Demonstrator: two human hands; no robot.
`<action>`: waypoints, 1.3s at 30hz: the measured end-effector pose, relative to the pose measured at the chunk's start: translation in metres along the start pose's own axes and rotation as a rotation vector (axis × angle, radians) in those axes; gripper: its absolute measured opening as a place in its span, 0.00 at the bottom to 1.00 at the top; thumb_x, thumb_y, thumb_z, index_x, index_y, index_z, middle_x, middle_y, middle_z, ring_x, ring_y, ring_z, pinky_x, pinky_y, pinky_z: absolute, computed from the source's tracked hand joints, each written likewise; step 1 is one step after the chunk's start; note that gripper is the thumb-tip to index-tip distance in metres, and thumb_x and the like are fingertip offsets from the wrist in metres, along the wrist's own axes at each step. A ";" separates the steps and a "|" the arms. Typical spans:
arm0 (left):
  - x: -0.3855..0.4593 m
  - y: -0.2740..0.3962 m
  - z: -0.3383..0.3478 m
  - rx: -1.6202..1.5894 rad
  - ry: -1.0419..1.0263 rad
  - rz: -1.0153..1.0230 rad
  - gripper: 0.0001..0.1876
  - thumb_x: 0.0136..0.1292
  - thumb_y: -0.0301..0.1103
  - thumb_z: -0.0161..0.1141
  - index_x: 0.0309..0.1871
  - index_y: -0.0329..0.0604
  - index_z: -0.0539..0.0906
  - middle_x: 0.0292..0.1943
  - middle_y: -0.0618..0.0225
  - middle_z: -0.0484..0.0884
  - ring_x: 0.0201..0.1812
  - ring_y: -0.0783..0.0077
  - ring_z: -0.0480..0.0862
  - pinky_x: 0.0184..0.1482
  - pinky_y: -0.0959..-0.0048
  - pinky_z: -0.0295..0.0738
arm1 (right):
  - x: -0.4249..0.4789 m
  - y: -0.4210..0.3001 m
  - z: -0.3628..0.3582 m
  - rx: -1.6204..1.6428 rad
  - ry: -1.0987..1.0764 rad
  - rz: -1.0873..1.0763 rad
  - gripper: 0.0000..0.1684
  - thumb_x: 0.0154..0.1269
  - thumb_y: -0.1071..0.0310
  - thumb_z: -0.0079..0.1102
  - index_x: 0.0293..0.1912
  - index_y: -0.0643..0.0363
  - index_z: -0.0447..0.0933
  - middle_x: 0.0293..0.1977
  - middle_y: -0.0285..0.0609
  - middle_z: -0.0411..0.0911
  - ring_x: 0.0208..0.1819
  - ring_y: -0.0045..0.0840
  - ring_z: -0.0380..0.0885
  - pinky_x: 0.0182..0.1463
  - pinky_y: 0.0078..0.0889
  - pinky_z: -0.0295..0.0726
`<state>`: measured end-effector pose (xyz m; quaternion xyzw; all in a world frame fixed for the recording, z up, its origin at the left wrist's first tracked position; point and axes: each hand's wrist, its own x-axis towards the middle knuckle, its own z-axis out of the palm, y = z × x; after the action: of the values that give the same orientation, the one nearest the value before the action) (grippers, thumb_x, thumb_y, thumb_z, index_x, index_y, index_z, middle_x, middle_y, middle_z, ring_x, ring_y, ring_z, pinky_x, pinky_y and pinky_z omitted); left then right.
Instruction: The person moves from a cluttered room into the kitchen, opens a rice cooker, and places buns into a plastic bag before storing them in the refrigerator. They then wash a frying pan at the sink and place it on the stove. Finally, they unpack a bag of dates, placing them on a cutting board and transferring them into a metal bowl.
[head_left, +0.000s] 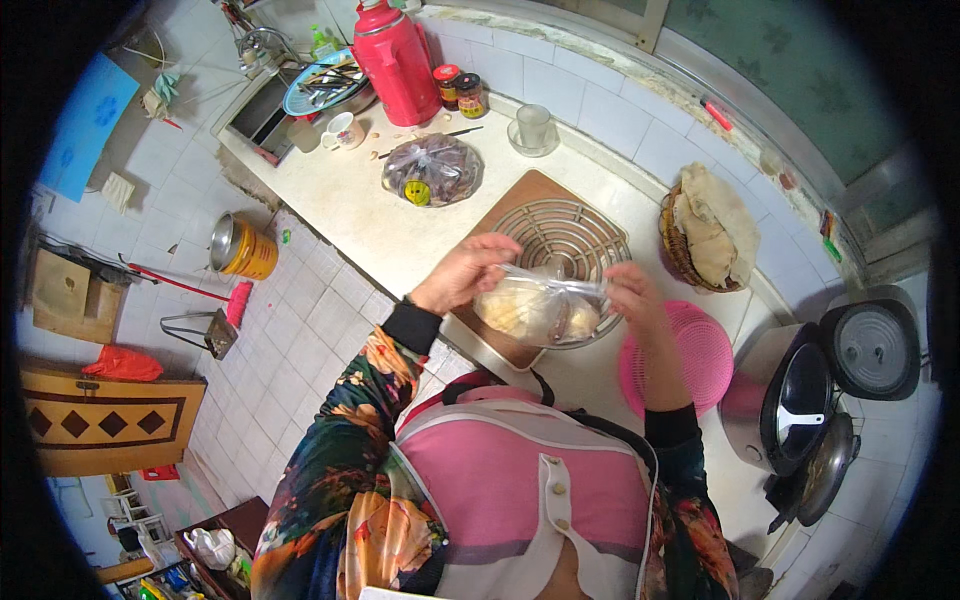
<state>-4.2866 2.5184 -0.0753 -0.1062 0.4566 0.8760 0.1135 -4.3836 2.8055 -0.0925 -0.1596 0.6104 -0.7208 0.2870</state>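
A clear plastic bag (525, 311) with pale yellow food inside is stretched between my two hands. My left hand (472, 271) grips its left upper edge, and my right hand (634, 292) pinches the right side. The bag lies over the near part of a round metal wire rack (577, 225), which stands on a brown board (487, 326) on the counter. What the food is, I cannot tell. Beyond my left hand rests a tied clear bag (442, 161) of dark items with a yellow round tag.
Close to my right forearm sits a pink plastic basket (701, 352). Farther right are a wicker basket (667, 229) holding folded cloth-like material and a rice cooker (769, 397). A red thermos flask (397, 75), jars (470, 96), a white mug (346, 131) and a glass (533, 126) stand at the back.
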 end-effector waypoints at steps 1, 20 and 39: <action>0.005 -0.014 -0.021 0.001 0.039 -0.064 0.06 0.65 0.26 0.57 0.44 0.41 0.79 0.21 0.79 0.71 0.17 0.86 0.67 0.17 0.86 0.58 | -0.003 0.025 -0.007 -0.074 -0.085 -0.015 0.17 0.59 0.70 0.61 0.49 0.57 0.77 0.22 0.27 0.69 0.23 0.11 0.68 0.27 0.15 0.68; -0.091 -0.014 0.104 1.164 -1.038 0.178 0.11 0.66 0.34 0.56 0.45 0.37 0.80 0.21 0.57 0.75 0.23 0.74 0.75 0.27 0.72 0.67 | -0.217 -0.053 0.212 -0.684 0.762 -0.417 0.12 0.56 0.68 0.60 0.27 0.67 0.69 0.20 0.54 0.69 0.24 0.50 0.70 0.29 0.45 0.67; -0.558 -0.265 0.236 0.994 -2.478 -0.011 0.09 0.67 0.32 0.52 0.37 0.35 0.79 0.22 0.58 0.75 0.26 0.72 0.75 0.32 0.72 0.70 | -0.633 0.198 0.531 0.085 1.812 -0.261 0.63 0.34 0.56 0.80 0.68 0.63 0.56 0.62 0.57 0.63 0.65 0.45 0.62 0.67 0.39 0.63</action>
<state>-3.6971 2.8034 0.0131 0.8049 0.3208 0.1348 0.4806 -3.5358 2.7544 -0.1010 0.4099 0.5522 -0.6188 -0.3797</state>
